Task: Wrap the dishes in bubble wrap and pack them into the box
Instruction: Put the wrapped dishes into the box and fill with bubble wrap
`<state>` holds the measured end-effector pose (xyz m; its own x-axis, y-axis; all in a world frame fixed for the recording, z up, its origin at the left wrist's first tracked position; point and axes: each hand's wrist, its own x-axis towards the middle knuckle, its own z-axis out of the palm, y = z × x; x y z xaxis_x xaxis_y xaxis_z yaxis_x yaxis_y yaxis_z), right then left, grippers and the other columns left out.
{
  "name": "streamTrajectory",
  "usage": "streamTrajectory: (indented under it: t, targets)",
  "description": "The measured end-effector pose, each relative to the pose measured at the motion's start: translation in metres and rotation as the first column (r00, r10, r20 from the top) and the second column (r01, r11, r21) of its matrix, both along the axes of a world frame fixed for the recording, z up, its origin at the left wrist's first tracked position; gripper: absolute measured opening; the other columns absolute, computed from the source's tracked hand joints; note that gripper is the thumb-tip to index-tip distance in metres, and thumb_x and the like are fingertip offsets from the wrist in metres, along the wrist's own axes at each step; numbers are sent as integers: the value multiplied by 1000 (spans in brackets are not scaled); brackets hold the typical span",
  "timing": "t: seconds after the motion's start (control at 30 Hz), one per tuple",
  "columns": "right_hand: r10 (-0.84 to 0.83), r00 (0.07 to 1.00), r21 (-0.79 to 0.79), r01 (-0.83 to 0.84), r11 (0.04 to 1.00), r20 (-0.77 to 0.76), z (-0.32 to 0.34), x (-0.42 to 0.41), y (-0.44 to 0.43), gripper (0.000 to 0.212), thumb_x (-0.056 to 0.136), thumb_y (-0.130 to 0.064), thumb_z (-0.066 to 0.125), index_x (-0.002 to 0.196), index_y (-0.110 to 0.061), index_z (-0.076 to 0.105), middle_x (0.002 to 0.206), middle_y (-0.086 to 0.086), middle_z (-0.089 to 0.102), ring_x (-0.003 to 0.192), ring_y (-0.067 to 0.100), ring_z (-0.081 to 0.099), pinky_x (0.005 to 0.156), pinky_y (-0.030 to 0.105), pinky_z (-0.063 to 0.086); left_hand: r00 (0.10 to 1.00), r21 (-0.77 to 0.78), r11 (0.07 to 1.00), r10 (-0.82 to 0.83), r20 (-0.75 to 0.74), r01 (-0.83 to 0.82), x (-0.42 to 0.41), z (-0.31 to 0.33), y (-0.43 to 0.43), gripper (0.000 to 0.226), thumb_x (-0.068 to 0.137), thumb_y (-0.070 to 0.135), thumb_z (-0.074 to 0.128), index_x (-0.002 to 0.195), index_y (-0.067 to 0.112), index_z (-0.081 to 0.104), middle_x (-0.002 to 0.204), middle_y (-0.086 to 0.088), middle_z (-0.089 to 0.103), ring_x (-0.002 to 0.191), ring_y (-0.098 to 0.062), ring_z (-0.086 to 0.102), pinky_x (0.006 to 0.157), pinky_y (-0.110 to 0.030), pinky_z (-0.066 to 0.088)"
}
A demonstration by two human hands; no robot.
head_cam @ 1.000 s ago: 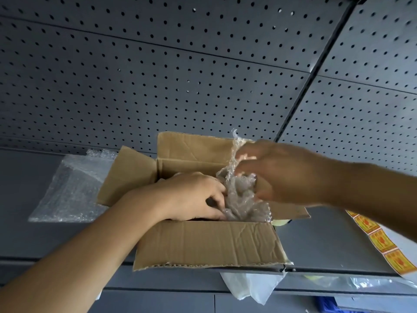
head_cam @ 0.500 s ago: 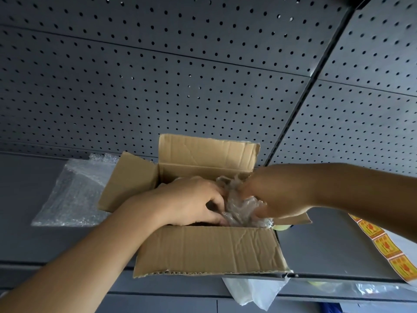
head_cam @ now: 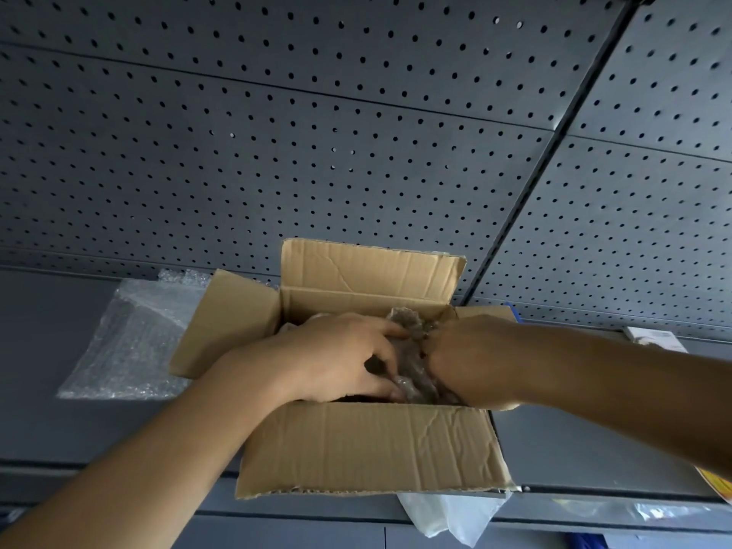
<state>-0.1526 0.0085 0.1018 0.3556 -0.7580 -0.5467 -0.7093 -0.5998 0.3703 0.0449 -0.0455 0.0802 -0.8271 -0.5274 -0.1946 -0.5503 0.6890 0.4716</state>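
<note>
Sheet of bubble wrap [head_cam: 130, 342]: centre left of the frame, flat on the grey worktop [head_cam: 47, 410], partly behind the box's left flap.

Left hand [head_cam: 340, 358]: enters from the lower left and reaches into the open top of the box. Fingers are curled, with the forefinger across the top of the wrapped bundle and the thumb against its lower side, so the bundle is held between them.

Cardboard box [head_cam: 368, 449]: centre of the frame, on the worktop at its near edge. All flaps are open; the rear flap stands upright, the left flap slants outward and the creased front flap hangs toward the viewer.

Wrapped bundle [head_cam: 412, 350]: crumpled bubble wrap around an item that cannot be made out, inside the box right of centre, between the two hands and touching both.

Right hand [head_cam: 463, 362]: enters from the right edge, pressed against the right side of the bundle inside the box. Its fingers are hidden behind the hand and wrist, so their grip cannot be told.

White plastic bag [head_cam: 447, 517]: hangs below the box's front flap, lower centre.

Yellow label sheet [head_cam: 717, 485]: lower right edge, under the right forearm.

Perforated grey panel [head_cam: 277, 152]: fills the upper frame.
</note>
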Motion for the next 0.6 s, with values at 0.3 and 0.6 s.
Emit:
streamTrajectory:
  t: [0.3,0.6]
  targets:
    - [3,945,-21,4,1000,326,13,-28,0,31,98,-31,45,122,-22,64,127,-5,58,121,15,51,104,38,45,983,116,988,119,-139,-103,12,19,4,33,87,52,71,119,45,67,146,37,38,136,6,38,115,-24,30]
    - [-132,235,-72,695,715,963,16,-76,64,49,97,-26,58,139,-48,48,143,-27,45,133,-13,36,104,9,26,526,63,742,530,-665,-668,108,26,20,29,98,41,58,125,49,65,133,36,57,123,11,54,105,-23,40]
